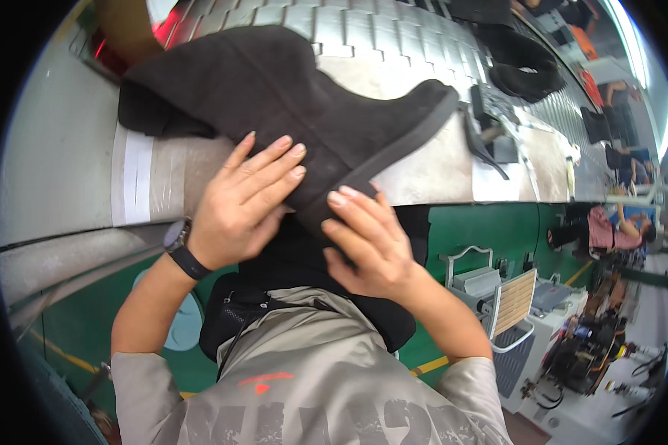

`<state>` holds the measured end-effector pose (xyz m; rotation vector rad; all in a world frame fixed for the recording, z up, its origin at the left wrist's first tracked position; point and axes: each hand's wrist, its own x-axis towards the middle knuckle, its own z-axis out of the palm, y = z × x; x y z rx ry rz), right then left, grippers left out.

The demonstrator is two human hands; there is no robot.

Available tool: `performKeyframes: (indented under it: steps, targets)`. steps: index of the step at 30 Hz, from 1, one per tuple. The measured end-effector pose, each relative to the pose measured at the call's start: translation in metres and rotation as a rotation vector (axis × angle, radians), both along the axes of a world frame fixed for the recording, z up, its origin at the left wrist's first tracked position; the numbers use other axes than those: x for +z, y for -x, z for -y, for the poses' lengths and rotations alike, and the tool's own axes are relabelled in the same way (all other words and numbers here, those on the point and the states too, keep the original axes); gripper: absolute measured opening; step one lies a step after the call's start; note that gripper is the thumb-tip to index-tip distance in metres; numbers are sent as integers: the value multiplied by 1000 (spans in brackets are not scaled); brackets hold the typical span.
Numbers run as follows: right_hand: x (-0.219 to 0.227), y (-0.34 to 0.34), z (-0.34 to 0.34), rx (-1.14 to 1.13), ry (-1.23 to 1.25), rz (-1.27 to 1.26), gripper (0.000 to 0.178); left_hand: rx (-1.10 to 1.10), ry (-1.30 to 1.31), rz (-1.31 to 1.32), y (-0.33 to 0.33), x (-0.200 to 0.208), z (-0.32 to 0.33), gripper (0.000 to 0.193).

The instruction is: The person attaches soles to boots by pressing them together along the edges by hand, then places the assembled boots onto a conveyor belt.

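Observation:
A black suede-like wedge boot (260, 81) lies on its side over the near edge of the workbench. Its shaft points left, its toe points right, and the heel hangs over the edge toward me. My left hand (237, 204) lies on the side of the boot near the ankle, fingers stretched out and flat; a dark watch (178, 241) is on that wrist. At the heel, my right hand (375, 245) has its fingers bent over the sole edge, gripping the boot there. The thumb sits lower, near the underside of the heel.
A slatted metal conveyor (364, 33) runs behind the bench top (423, 182). More black boots (523, 67) lie on it at the right. Dark pieces and a strap (490, 141) rest on the bench. A metal-framed stand (512, 304) and machinery stand at the right; a person in pink (612, 228) sits farther off.

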<state>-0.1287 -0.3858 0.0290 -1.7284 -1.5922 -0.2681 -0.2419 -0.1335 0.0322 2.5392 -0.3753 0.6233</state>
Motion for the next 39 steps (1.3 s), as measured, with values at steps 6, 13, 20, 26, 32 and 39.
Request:
performKeyframes:
  steps: [6, 13, 20, 26, 32, 39]
  targets:
    - [60, -56, -5, -80, 337, 298, 68, 248, 309, 106, -10, -15, 72, 103]
    - [72, -89, -28, 144, 396, 260, 61, 363, 255, 240, -24, -29, 75, 83]
    - [79, -100, -41, 233, 455, 123, 53, 391, 288, 200, -26, -21, 73, 66]
    - [79, -103, -42, 230, 472, 115, 55, 390, 269, 186, -28, -25, 72, 68]
    - [84, -128, -42, 100, 467, 238, 74, 402, 343, 178, -35, -24, 61, 69]
    - [69, -148, -23, -18, 360, 140, 68, 386, 334, 154, -34, -21, 60, 65]
